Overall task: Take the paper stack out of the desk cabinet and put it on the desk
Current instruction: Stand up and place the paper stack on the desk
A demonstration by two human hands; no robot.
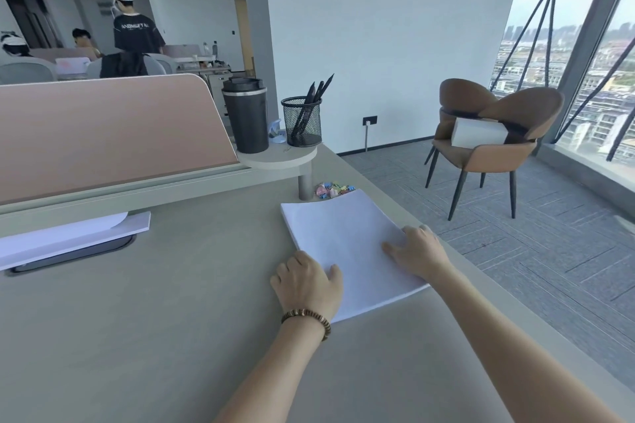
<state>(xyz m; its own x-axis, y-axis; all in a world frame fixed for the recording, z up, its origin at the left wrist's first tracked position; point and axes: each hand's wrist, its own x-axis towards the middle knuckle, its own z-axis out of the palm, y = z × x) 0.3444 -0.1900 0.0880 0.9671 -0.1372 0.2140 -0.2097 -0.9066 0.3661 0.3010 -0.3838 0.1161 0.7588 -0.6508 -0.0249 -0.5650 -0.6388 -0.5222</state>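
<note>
Paper stack point(347, 244) lies flat on the tabletop point(171, 302) near its right edge, between both hands. The left hand point(307, 282) rests loosely against the near-left edge, thumb on the top sheet; the right hand point(417, 252) lies flat and released on the right side, gripping nothing. Loose sheets like these likely slide and fan easily, so squaring them by opposite edges seems wisest. Coloured clips point(333, 189) sit just beyond the far corner beside a shelf post point(304, 185); a dark tumbler point(245, 115) and mesh pen cup point(302, 122) stand well clear above.
</note>
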